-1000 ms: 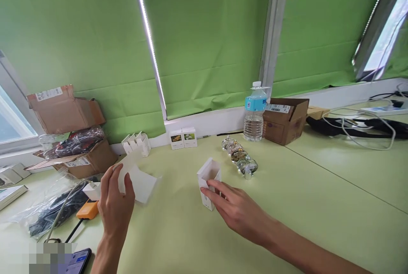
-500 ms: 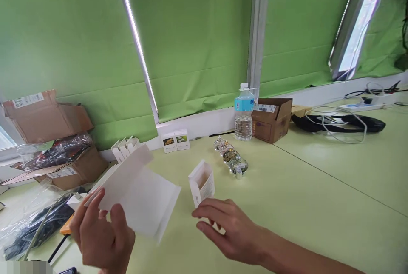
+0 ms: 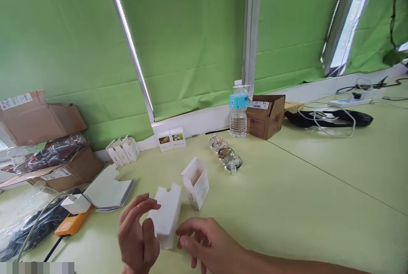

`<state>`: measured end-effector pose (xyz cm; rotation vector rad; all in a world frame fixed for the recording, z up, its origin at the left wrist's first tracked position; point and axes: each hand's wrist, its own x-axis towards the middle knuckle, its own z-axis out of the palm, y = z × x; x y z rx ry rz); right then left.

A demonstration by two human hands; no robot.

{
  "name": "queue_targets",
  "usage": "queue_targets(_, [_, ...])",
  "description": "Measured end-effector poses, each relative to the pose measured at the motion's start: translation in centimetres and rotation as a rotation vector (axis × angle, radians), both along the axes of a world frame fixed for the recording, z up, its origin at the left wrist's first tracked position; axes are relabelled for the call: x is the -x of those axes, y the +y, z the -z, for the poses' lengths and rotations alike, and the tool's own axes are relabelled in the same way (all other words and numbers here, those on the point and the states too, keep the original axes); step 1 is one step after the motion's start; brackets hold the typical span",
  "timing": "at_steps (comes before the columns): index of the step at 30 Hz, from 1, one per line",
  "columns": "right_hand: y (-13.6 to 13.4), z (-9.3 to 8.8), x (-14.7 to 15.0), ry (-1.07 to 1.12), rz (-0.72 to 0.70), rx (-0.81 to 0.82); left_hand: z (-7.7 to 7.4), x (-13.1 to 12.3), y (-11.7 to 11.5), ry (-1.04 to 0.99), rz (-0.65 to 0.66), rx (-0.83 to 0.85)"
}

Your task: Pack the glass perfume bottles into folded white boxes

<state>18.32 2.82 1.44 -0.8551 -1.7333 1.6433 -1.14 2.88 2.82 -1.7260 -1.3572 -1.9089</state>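
Observation:
A white carton [image 3: 165, 212] with a notched end lies on the table between my hands. My left hand [image 3: 138, 233] is at its left side with thumb and fingers apart, the fingertips overlapping the carton's edge in view; whether they touch it I cannot tell. On the right, my right hand [image 3: 212, 242] has its fingers bent and spread, the tips beside the carton's lower right edge. Just beyond stands a second white carton [image 3: 196, 184], upright with its top open. Farther back is a row of shiny, rounded small items [image 3: 225, 152].
Flat white cartons [image 3: 106, 191] are stacked at the left, near an orange device [image 3: 74, 221]. Several small white boxes [image 3: 123, 151] and two picture boxes [image 3: 171, 140] stand by the wall. A water bottle [image 3: 238, 112] and a brown cardboard box [image 3: 266, 117] are behind.
The white carton seen large at my left hand now lies between both hands. My left hand has moved right; my right hand has shifted slightly down and left. The flat stack is now uncovered.

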Motion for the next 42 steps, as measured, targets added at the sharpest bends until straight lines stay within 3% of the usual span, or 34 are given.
queue_targets(3, [0.1, 0.6, -0.2, -0.134, -0.008, -0.063, -0.7, 0.0, 0.6, -0.121, 0.027, -0.015])
queue_targets(6, [0.2, 0.2, -0.6, -0.163, 0.014, -0.111, -1.8, 1.1, 1.4, -0.205, -0.079, 0.066])
queue_targets(10, [0.2, -0.5, -0.9, -0.165, 0.050, -0.143, -2.3, 3.3, 2.5, -0.336, -0.072, 0.491])
queue_targets(14, [0.3, -0.2, -1.0, -0.139, 0.040, -0.075, -1.5, 4.3, 3.3, -0.430, 0.049, 0.900])
queue_targets(18, [0.7, 0.4, -1.0, -0.014, 0.010, 0.028, -1.0, 3.6, 3.2, -0.450, 0.124, 1.077])
queue_targets(22, [1.2, 0.9, -0.8, 0.100, -0.028, 0.115, -1.6, 3.1, 2.5, -0.472, 0.159, 1.216])
queue_targets(32, [2.3, 0.8, -0.7, 0.235, -0.111, 0.419, -2.0, 3.4, 1.9, -0.482, 0.259, 1.319])
queue_targets(39, [2.0, 0.1, -1.0, 0.184, -0.077, 0.427, -2.3, 3.2, 1.7, -0.417, 0.266, 1.320])
queue_targets(42, [2.0, 0.0, -1.0, 0.140, -0.070, 0.407, -2.3, 3.2, 1.9, -0.370, 0.190, 1.213])
